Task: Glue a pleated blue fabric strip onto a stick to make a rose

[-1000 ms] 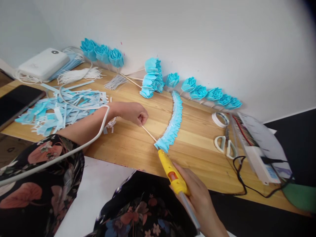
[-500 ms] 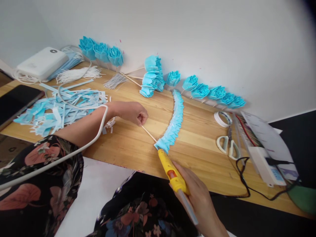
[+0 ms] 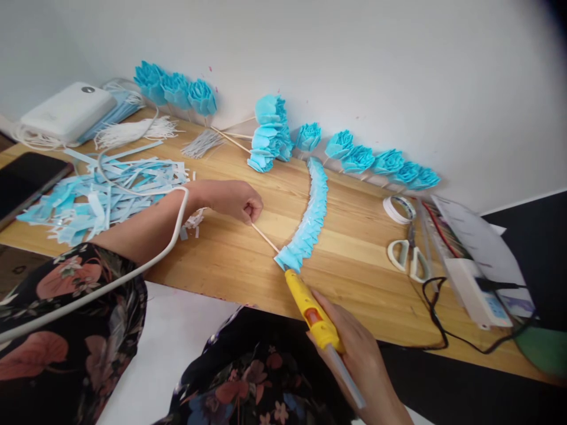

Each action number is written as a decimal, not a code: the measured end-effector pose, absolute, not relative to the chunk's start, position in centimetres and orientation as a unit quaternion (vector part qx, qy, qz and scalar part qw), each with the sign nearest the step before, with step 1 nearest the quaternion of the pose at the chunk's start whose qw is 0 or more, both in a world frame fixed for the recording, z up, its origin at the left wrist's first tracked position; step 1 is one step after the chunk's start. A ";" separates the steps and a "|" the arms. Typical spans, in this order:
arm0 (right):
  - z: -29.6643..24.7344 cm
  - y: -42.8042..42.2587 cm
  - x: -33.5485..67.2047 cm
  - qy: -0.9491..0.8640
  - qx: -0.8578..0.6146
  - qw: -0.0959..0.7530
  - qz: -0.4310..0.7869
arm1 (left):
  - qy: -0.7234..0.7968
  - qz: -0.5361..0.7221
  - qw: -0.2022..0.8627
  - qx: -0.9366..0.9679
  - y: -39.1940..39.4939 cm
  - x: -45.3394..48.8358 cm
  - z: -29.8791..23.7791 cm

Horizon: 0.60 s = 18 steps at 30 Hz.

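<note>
Pinched in my left hand (image 3: pixel 241 200) is a thin wooden stick (image 3: pixel 264 237), its far end at the near tip of a curved, pleated blue strip (image 3: pixel 312 215) lying on the table. My right hand (image 3: pixel 352 342) is wrapped round a yellow glue gun (image 3: pixel 312 310) with a clear glue stick (image 3: pixel 346 376) sticking out of its back. The gun's nozzle is at the strip's near end, close to the stick's tip; whether it touches is hard to see. Finished blue flowers (image 3: pixel 340 146) on sticks lean along the wall behind.
Cut blue and white strips (image 3: pixel 101 203) are heaped at left, beside a phone (image 3: pixel 31 183) and a white power bank (image 3: pixel 68 112). A white cable (image 3: pixel 179 215) crosses my left forearm. At right lie scissors (image 3: pixel 407 260), a tape roll (image 3: pixel 398 209) and a power strip (image 3: pixel 481 295) with black cords.
The glue gun's nozzle has drawn slightly down from the strip's end, its body tilting a little. My left hand keeps the stick in place. The whole view has shifted slightly.
</note>
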State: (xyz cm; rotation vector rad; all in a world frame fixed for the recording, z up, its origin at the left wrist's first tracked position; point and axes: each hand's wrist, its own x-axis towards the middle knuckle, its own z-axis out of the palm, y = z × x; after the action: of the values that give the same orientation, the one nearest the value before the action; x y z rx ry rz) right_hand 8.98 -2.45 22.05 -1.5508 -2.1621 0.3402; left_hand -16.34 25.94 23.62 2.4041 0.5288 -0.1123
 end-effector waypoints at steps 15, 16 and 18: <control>21.3 -3.6 10.1 -0.768 -0.585 0.218 0.146 | 0.205 -0.045 0.328 0.921 25.7 -16.4 23.8; 21.3 -3.7 10.2 -0.767 -0.586 0.217 0.150 | 0.209 -0.046 0.329 0.920 25.7 -16.3 23.9; 21.3 -3.8 10.4 -0.762 -0.591 0.212 0.163 | 0.218 -0.050 0.334 0.916 25.5 -16.3 24.1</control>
State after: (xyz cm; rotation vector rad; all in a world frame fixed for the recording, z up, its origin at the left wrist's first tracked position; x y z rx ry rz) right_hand 10.39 -3.80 21.34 -1.6407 -2.1157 0.4523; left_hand -16.31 25.53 24.12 2.3907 0.5691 -0.1297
